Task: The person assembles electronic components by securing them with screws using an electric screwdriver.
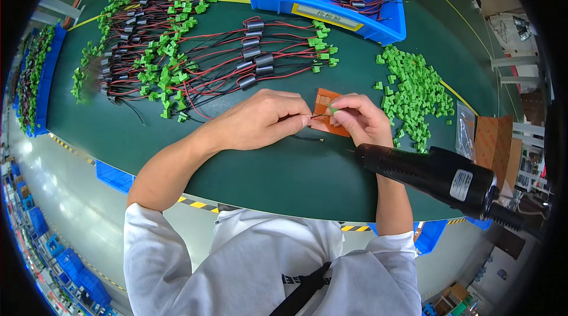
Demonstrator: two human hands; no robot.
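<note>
Above a small orange plate [322,99] on the green table, my two hands nearly meet. My left hand [260,118] is closed, thumb and forefinger pinching a thin wire [316,117] near its end. A green terminal connector [332,110], mostly covered by the fingertips, is pinched in my right hand [368,124]. The wire's tip points at the connector; whether it sits inside cannot be made out. A second, black wire [307,137] lies loose below my left fingers. Across my right forearm, a black electric screwdriver [426,174] hides part of the wrist.
Loose green connectors [414,94] lie heaped at the right. Wire assemblies with black cylinders [251,53] lie in rows beyond my left hand, with a dense pile [136,38] farther left. A blue bin [384,29] of similar assemblies stands at the back. A plastic bag [465,130] is at the right edge.
</note>
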